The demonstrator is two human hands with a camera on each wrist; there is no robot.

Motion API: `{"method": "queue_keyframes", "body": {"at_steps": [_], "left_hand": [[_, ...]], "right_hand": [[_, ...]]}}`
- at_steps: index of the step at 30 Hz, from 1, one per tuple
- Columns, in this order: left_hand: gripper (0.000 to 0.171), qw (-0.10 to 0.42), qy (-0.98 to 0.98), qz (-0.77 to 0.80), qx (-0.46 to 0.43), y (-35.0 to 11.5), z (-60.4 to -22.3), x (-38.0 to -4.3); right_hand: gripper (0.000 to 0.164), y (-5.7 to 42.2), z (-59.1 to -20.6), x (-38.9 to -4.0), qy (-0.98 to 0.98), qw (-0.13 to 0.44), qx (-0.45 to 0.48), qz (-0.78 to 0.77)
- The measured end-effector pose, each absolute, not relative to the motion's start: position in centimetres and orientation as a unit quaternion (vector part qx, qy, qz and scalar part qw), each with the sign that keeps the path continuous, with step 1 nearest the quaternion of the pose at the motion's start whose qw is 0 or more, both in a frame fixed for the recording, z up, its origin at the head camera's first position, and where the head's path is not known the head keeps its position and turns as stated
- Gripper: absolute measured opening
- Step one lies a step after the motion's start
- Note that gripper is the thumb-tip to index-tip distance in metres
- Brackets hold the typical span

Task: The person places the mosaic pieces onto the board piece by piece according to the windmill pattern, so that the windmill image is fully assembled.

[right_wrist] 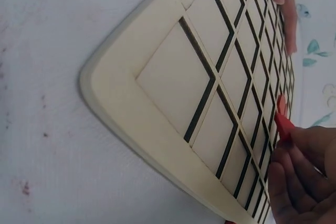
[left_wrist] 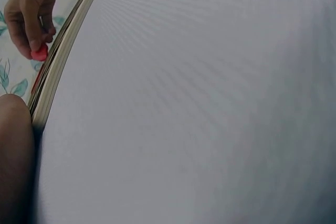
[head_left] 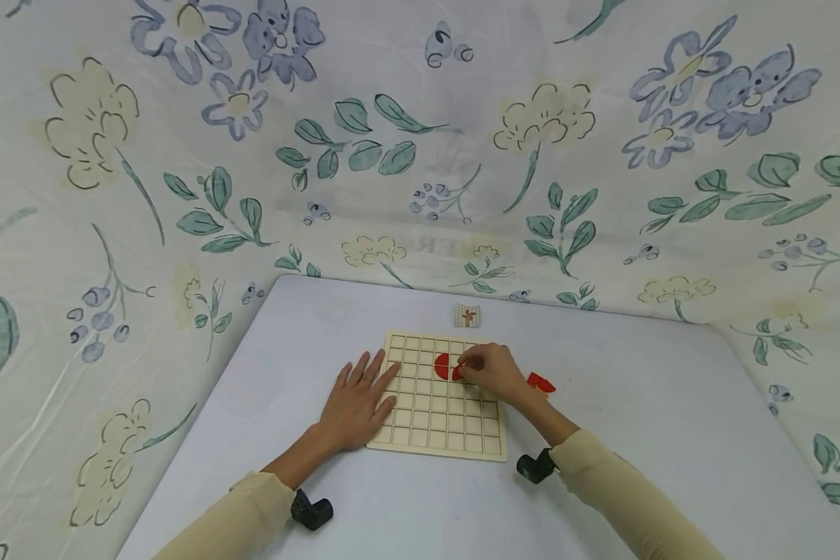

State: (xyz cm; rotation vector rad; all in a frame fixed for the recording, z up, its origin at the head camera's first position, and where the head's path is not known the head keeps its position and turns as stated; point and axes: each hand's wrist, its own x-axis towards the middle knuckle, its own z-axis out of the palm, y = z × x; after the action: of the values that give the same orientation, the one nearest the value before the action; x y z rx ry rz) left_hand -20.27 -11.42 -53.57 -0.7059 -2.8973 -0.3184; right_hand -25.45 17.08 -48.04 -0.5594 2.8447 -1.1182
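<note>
A pale wooden grid board (head_left: 437, 454) lies on the white table. My left hand (head_left: 355, 404) rests spread over its left edge, fingers straight; in the left wrist view only a bit of that hand (left_wrist: 13, 150) shows. Between thumb and fingers, my right hand (head_left: 493, 371) pinches a small red piece with a curved edge (right_wrist: 284, 127), close over the upper right part of the grid. Just left of it, red quarter-round pieces (head_left: 442, 366) sit in the squares and form a half disc.
More red pieces (head_left: 541, 382) lie right of the board, with an orange bit (head_left: 540, 393) beside them. Behind the board is a small card (head_left: 467, 315) with a red pattern on a grid. A floral-patterned sheet (head_left: 420, 148) hangs behind the table.
</note>
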Motion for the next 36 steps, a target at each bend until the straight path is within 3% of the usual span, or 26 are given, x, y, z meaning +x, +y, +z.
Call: {"method": "queue_keyframes", "body": {"at_steps": [9, 36], "left_hand": [[0.059, 0.078, -0.965, -0.096, -0.232, -11.5, -53.6, -20.2], [0.059, 0.074, -0.963, -0.109, -0.234, -11.5, -53.7, -20.2]], "right_hand": [[0.004, 16.2, -48.4, -25.7, 0.935, 0.018, -0.168, -0.312], [0.004, 17.4, -48.3, -24.9, 0.928, -0.011, -0.189, -0.321]]}}
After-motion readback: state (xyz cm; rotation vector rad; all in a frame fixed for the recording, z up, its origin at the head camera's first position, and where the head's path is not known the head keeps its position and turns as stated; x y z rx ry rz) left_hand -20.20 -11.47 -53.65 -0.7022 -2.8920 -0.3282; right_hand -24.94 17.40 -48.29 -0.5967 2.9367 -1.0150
